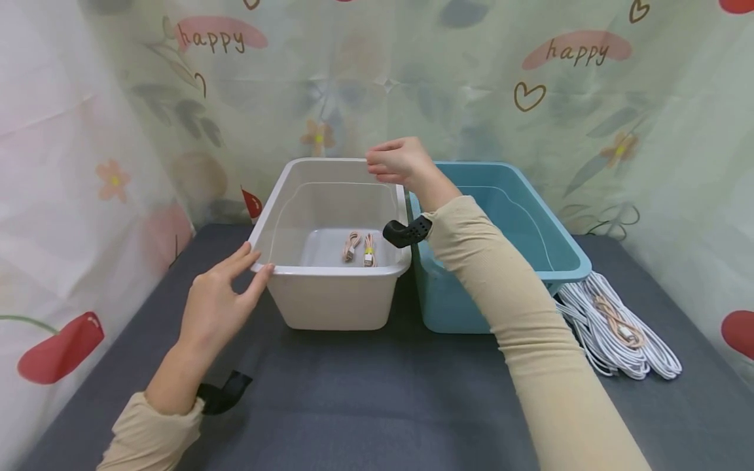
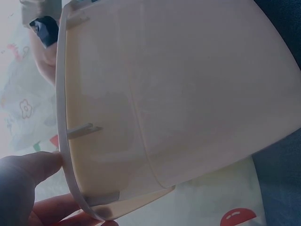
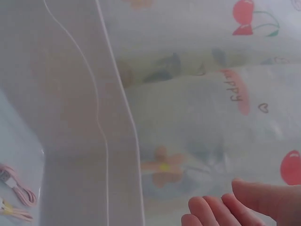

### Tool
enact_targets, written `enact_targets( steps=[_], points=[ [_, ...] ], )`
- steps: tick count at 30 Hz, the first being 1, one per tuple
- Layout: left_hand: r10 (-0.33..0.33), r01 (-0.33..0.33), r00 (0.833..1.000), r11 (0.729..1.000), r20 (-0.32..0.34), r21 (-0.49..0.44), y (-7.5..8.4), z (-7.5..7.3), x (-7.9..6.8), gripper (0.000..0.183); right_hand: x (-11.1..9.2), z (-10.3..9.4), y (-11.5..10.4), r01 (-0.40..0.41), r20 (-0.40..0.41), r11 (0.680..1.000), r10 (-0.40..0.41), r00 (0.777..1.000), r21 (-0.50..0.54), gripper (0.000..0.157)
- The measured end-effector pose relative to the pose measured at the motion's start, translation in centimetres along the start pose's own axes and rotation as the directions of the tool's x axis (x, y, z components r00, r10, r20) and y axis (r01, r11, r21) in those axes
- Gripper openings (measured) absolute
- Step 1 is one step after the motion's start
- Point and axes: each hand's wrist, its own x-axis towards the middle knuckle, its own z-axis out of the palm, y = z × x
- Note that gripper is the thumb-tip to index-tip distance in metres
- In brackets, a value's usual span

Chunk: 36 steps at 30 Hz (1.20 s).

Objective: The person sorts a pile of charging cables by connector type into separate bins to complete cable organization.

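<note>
My left hand [image 1: 215, 307] holds the front left corner of an off-white plastic bin [image 1: 336, 297], thumb on the front rim and fingers at the left rim. In the left wrist view, the fingers [image 2: 59, 207] lie around the bin's rim. Inside the bin, on its floor, are two small bundled charging cables [image 1: 351, 247], pinkish with USB plugs, one wrapped with a yellow band. My right hand [image 1: 403, 162] hovers by the bin's far right corner, fingers loosely bent. Nothing shows between its thumb and fingers in the right wrist view.
A blue plastic bin [image 1: 506, 267] stands close beside the off-white one, partly behind my right forearm. To its right lies a coil of white cable [image 1: 615, 333] with a pinkish cable [image 1: 618, 320] on top. Printed curtains surround the dark cloth-covered table [image 1: 353, 405].
</note>
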Motion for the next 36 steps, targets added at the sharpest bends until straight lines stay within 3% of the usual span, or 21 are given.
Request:
enact_targets(
  steps=[7, 16, 30, 36],
  points=[
    [-0.005, 0.005, 1.000, 1.000, -0.002, -0.002, -0.1, 0.1, -0.1, 0.043, -1.7, -2.6, -0.4, 0.039, 0.019, 0.996, -0.037, 0.999, -0.075, 0.041],
    [-0.015, 0.015, 1.000, 1.000, -0.013, -0.005, -0.2, 0.1, -0.3, 0.042, -4.6, -7.0, 0.1, 0.111, 0.050, 0.991, -0.107, 0.993, -0.079, 0.047],
    [0.003, -0.003, 1.000, 1.000, -0.027, 0.000, 0.1, 0.2, -0.2, 0.043, -8.7, -14.4, 4.6, 0.200, 0.036, 0.969, -0.196, 0.980, -0.149, 0.056],
    [0.005, -0.005, 0.999, 1.000, -0.031, -0.004, 0.0, 0.2, -0.1, 0.042, -10.0, -16.9, 6.8, 0.219, -0.023, 0.970, -0.222, 0.975, -0.105, 0.041]
  ],
)
